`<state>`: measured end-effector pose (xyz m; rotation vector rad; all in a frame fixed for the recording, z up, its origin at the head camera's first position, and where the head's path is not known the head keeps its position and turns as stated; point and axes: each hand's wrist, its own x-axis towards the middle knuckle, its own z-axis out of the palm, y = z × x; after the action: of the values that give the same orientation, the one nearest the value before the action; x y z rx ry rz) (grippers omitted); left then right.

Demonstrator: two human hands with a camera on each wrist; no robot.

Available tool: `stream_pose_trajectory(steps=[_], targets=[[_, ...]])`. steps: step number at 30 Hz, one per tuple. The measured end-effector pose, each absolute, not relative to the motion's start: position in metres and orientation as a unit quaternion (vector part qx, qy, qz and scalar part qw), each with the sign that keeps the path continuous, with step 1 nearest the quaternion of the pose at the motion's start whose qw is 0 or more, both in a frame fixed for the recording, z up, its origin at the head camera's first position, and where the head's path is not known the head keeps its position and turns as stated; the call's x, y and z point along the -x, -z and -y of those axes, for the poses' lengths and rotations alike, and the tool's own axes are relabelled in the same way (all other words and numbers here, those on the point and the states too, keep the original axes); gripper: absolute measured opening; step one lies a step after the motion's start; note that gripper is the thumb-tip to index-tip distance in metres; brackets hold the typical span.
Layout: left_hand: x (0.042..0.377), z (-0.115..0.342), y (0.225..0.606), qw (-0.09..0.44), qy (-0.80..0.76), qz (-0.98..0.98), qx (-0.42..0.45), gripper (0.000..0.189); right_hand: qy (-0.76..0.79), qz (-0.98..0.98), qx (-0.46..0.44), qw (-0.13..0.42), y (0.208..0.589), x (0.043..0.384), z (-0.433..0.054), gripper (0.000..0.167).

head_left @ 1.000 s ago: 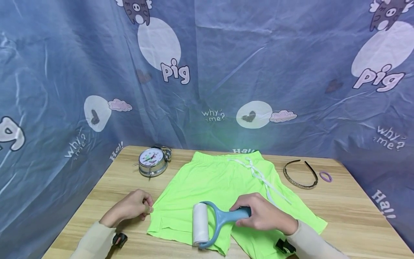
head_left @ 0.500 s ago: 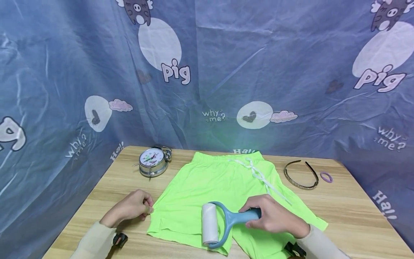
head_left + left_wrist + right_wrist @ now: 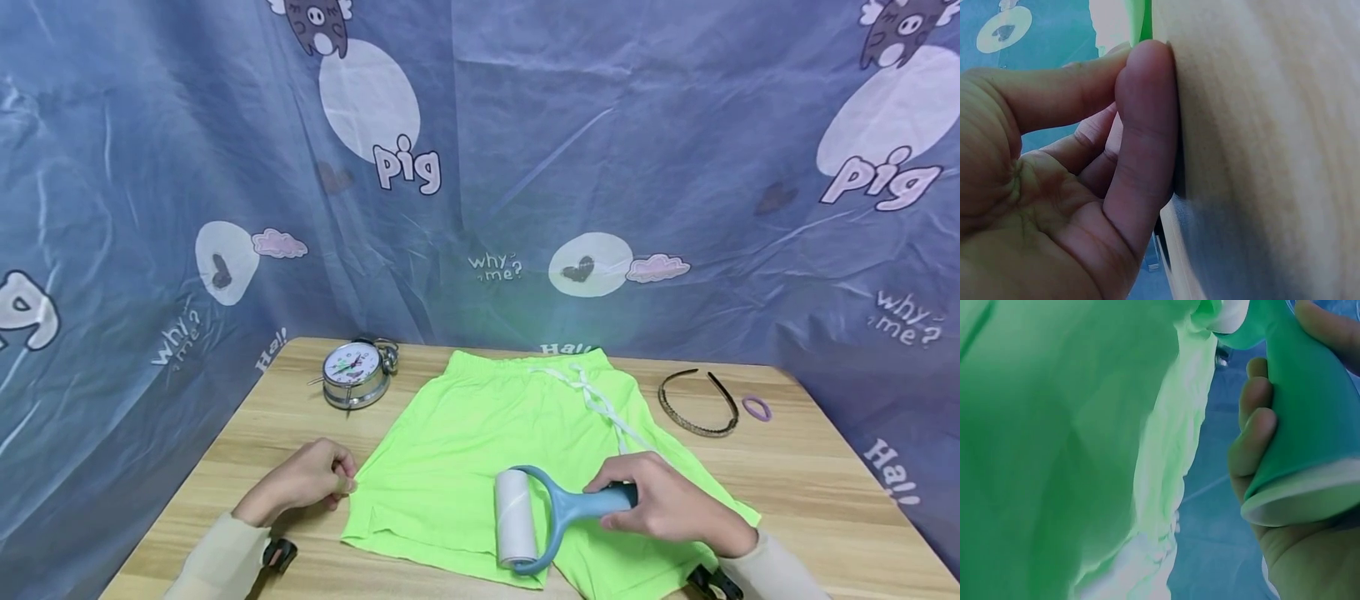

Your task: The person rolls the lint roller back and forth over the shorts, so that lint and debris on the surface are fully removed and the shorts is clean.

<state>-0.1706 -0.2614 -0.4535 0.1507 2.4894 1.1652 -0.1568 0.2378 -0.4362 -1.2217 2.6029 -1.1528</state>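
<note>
Neon green shorts with a white drawstring lie spread flat on the wooden table. At their left edge, my left hand pinches the fabric between thumb and finger; the left wrist view shows the thumb and finger meeting at the green cloth. My right hand grips the blue handle of a lint roller. Its white roll rests over the lower middle of the shorts, near the split between the legs. In the right wrist view, fingers wrap round the handle.
A silver twin-bell alarm clock lies tilted back at the far left of the table. To the right of the shorts are a dark headband and a purple hair tie. A blue printed curtain hangs behind and along both sides.
My right hand has drawn the lint roller rightward across the shorts, from the left leg toward the middle. The left hand has stayed at the edge of the fabric.
</note>
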Motion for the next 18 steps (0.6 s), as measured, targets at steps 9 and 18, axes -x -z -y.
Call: stream_pose_trajectory(steps=[9, 18], targets=[[0.169, 0.262, 0.456, 0.192, -0.412, -0.889, -0.053, 0.007, 0.371, -0.836, 0.402, 0.035, 0.429, 0.155, -0.258, 0.037], [0.171, 0.263, 0.454, 0.196, -0.417, -0.886, -0.052, 0.006, 0.386, -0.842, 0.371, 0.067, 0.423, 0.152, -0.288, 0.037]])
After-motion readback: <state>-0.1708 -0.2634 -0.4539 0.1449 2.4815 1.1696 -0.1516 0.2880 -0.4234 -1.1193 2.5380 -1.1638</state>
